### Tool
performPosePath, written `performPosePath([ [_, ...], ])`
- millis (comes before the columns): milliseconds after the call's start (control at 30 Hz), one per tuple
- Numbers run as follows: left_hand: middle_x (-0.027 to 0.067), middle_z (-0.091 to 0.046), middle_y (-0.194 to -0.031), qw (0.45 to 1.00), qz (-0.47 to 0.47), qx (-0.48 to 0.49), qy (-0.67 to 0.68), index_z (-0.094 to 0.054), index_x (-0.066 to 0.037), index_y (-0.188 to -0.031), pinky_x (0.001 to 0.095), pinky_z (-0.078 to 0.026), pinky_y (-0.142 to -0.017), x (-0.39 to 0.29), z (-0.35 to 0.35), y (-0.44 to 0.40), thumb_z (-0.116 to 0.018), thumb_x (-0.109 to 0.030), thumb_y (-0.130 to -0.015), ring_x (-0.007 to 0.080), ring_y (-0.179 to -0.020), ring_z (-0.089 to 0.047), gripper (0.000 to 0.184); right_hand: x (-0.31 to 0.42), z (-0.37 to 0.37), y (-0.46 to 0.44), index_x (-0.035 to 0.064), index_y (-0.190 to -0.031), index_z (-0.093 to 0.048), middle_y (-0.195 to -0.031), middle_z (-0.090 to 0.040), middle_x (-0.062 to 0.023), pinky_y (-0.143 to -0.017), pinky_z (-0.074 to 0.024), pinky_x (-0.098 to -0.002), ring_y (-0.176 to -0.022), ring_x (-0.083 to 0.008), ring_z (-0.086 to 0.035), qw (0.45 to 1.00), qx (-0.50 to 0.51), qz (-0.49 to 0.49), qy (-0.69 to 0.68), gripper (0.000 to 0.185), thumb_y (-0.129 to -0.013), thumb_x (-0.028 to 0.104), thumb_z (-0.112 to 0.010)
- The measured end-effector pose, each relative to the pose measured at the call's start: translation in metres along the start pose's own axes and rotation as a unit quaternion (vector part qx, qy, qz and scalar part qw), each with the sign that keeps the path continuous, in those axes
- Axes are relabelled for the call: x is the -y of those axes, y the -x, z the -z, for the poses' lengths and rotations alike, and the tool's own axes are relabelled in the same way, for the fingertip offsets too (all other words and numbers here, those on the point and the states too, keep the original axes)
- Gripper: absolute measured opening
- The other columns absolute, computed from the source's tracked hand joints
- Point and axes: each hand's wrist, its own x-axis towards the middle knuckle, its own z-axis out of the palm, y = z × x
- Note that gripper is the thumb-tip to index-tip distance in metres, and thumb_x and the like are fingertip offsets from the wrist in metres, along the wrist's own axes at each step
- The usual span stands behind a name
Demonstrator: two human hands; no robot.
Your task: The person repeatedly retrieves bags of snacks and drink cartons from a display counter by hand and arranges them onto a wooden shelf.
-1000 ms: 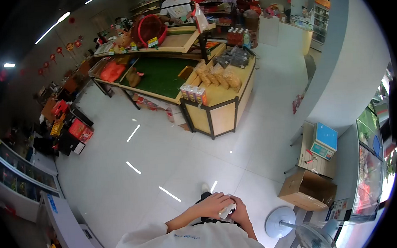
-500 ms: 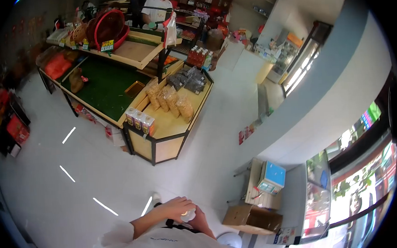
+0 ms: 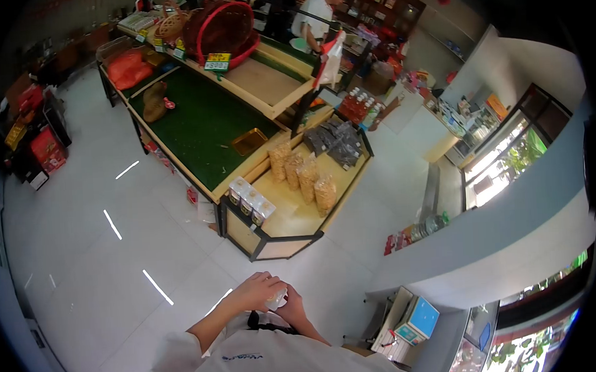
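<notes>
Starting at the left, there's a shiny red plastic bag [image 3: 128,69] lying on a long wooden display stand lined in green [image 3: 194,134], then a big round red basket [image 3: 226,31] tilted on the upper shelf. A row of small white box cartons [image 3: 251,200] sits at the stand's near corner, well apart from the wearer. Below those, the left hand [image 3: 256,292] is curled over a small whitish object with a pale, glossy look [image 3: 276,299] — and the right hand [image 3: 293,308] is wrapped round it from the other side, so both have a grip on it, just in front of the waist. Far as progress goes, it's in hand and not set down anywhere; letting go hasn't happened yet. Fingers cover most of it, so I can't tell if it's been unwrapped or altered at all. Further right, clear bags of tan snacks [image 3: 302,178] stand untouched on the stand's pale wooden end — and a blue-topped boxy scale [image 3: 421,318] sits over by the wall, also untouched.
</notes>
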Motion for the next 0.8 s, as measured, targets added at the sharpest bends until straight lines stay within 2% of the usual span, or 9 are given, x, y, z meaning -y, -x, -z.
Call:
performPosePath([
  [233,0.0079,-0.046,-0.128,0.987,0.13,-0.087,-0.025,-0.044,-0.011,-0.126,0.0425,-0.04,-0.096,0.04,0.0,-0.012,-0.072,-0.004,-0.057,0.0296,-0.121,-0.041,0.074,-0.017,-0.017,-0.082,0.0038,-0.114,-0.051,-0.109,-0.062,-0.0143,-0.084,-0.0502,-0.0359,-0.099,-0.0259,-0.062,0.996,0.048,0.063,0.031,0.061,-0.063,0.02,-0.081],
  [300,0.0086,-0.041,-0.13,0.987,0.125,-0.101,-0.014,-0.043,-0.008,-0.125,0.0407,-0.043,-0.095,0.055,0.007,-0.028,-0.07,0.001,-0.056,0.0331,-0.123,-0.038,0.075,-0.027,-0.019,-0.109,0.0034,-0.112,-0.052,-0.107,-0.062,-0.0146,-0.082,-0.0502,-0.0362,-0.098,-0.0271,-0.063,0.997,0.034,0.059,0.023,0.06,-0.062,0.019,-0.081],
  [367,0.0096,-0.042,-0.129,0.986,0.149,-0.073,-0.023,-0.044,-0.008,-0.124,0.0404,-0.043,-0.095,0.071,0.016,-0.052,-0.071,-0.007,-0.061,0.034,-0.123,-0.037,0.068,-0.028,-0.012,-0.14,0.0058,-0.115,-0.05,-0.11,-0.059,-0.0155,-0.085,-0.0475,-0.0389,-0.102,-0.0337,-0.058,0.998,0.047,0.04,0.017,0.066,-0.059,0.021,-0.08],
  [433,0.0109,-0.043,-0.127,0.98,0.171,-0.103,0.008,-0.046,-0.008,-0.122,0.0402,-0.042,-0.096,0.087,0.02,-0.08,-0.07,-0.021,-0.069,0.0342,-0.123,-0.037,0.06,-0.032,-0.003,-0.168,0.0048,-0.113,-0.05,-0.106,-0.059,-0.0175,-0.082,-0.0479,-0.04,-0.098,-0.0362,-0.057,0.994,0.025,0.093,0.045,0.063,-0.059,0.021,-0.08],
  [467,0.0138,-0.044,-0.125,0.978,0.151,-0.144,0.008,-0.048,-0.012,-0.122,0.0448,-0.045,-0.091,0.103,0.015,-0.095,-0.069,-0.032,-0.072,0.0372,-0.118,-0.04,0.058,-0.04,0.0,-0.181,0.0049,-0.112,-0.051,-0.105,-0.059,-0.0177,-0.081,-0.0479,-0.0404,-0.097,-0.0362,-0.058,0.997,0.019,0.069,0.027,0.062,-0.059,0.021,-0.079],
  [567,0.0146,-0.042,-0.127,0.957,0.213,-0.173,-0.093,-0.05,-0.018,-0.121,0.0486,-0.046,-0.087,0.141,-0.009,-0.139,-0.068,-0.032,-0.074,0.0427,-0.108,-0.046,0.052,-0.051,0.007,-0.223,0.0056,-0.11,-0.051,-0.102,-0.059,-0.0184,-0.078,-0.0483,-0.041,-0.094,-0.036,-0.059,0.996,-0.025,0.063,0.05,0.057,-0.061,0.021,-0.078],
  [633,0.0158,-0.045,-0.124,0.95,0.286,-0.116,-0.056,-0.053,-0.021,-0.117,0.0446,-0.048,-0.083,0.153,-0.01,-0.167,-0.065,-0.036,-0.076,0.0428,-0.096,-0.053,0.045,-0.056,0.014,-0.244,0.0041,-0.11,-0.051,-0.101,-0.06,-0.0187,-0.075,-0.05,-0.0406,-0.092,-0.0343,-0.06,0.998,-0.046,0.031,0.044,0.06,-0.059,0.019,-0.08],
  [700,0.0158,-0.045,-0.123,0.961,0.229,-0.127,-0.085,-0.053,-0.021,-0.118,0.045,-0.049,-0.079,0.178,-0.015,-0.186,-0.065,-0.035,-0.077,0.0418,-0.09,-0.056,0.045,-0.065,0.019,-0.266,0.0038,-0.109,-0.05,-0.1,-0.061,-0.0194,-0.075,-0.0499,-0.0414,-0.092,-0.0347,-0.061,0.999,-0.037,0.015,0.003,0.061,-0.059,0.02,-0.081],
  [800,0.0118,-0.043,-0.126,0.964,0.25,-0.066,-0.07,-0.05,-0.024,-0.122,0.0469,-0.052,-0.077,0.202,-0.01,-0.209,-0.066,-0.029,-0.076,0.0423,-0.093,-0.055,0.05,-0.089,0.014,-0.297,0.0044,-0.112,-0.046,-0.101,-0.06,-0.0189,-0.077,-0.0494,-0.0411,-0.093,-0.0348,-0.06,1.0,-0.023,-0.012,0.007,0.066,-0.059,0.023,-0.081],
])
